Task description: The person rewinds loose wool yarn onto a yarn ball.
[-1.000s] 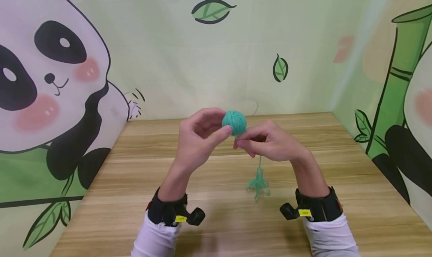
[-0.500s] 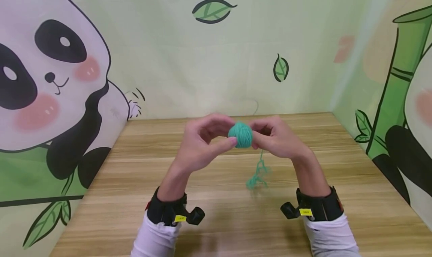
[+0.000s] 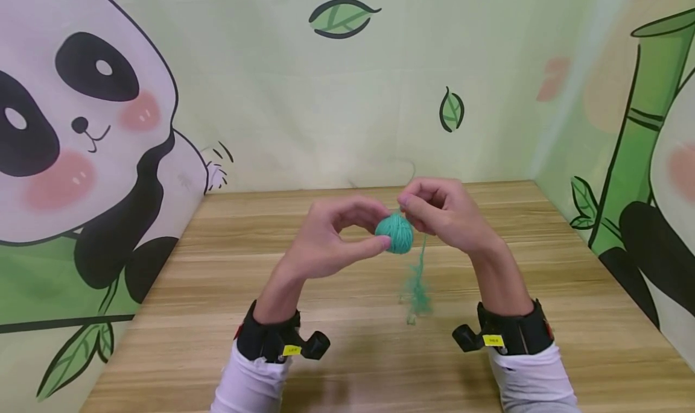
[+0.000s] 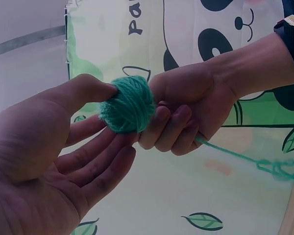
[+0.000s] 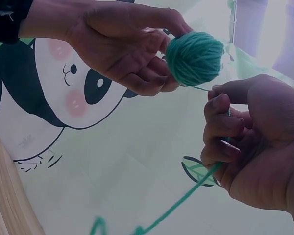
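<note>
A small teal ball of yarn [image 3: 395,233] is held above the table, pinched between the thumb and fingers of my left hand [image 3: 336,238]. Just right of it and slightly higher, my right hand [image 3: 447,214] pinches the yarn strand [image 5: 183,198] between thumb and forefinger, its other fingers curled over the strand. In the right wrist view a short taut length runs from the ball to those fingertips. Below the right hand the loose yarn tail [image 3: 418,289] hangs in a tangled, blurred bunch. The left wrist view shows the ball [image 4: 129,104] wound in crossing layers.
A wood-grain table [image 3: 217,316] lies beneath both hands. Behind and beside it hangs a cloth backdrop [image 3: 260,87] printed with pandas, leaves and bamboo. Each wrist wears a black strap with a small camera [image 3: 315,345].
The ball and left hand have moved down and to the right. My right hand has passed from below the ball, around its right side, to above it. The hanging tail swings.
</note>
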The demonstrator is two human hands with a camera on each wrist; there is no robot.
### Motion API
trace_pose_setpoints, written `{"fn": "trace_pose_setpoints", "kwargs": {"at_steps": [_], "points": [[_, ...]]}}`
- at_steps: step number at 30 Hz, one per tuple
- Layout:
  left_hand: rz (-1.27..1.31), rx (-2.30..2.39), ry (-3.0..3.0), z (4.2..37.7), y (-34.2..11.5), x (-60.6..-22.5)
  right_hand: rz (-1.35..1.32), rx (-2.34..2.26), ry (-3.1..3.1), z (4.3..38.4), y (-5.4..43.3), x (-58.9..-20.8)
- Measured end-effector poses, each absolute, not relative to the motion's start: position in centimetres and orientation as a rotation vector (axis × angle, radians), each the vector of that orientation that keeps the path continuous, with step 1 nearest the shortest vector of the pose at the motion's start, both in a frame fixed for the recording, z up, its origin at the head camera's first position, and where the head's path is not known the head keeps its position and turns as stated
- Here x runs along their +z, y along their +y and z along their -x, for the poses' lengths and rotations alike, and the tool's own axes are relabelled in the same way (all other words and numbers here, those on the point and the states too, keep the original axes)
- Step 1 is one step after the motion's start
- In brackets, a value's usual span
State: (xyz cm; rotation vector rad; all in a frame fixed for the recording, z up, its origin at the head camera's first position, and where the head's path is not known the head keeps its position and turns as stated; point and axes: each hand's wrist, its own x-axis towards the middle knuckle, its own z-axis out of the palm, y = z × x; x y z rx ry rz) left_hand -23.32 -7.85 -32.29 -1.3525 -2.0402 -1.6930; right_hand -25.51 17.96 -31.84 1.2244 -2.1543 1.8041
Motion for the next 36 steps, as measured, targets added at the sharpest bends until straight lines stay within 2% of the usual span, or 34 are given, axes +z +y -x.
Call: {"fn": "trace_pose_setpoints", "kwargs": {"at_steps": [22,36], "points": [[1.211,-1.330,-2.160,24.4,-7.8,-32.8,-1.146,1.863,-2.002,25.1,18.1,-31.3],[0.975,-1.394,-2.058,24.7,-7.4,-33.0,-1.353,1.778,-2.048,25.2,18.0,-31.7]]}}
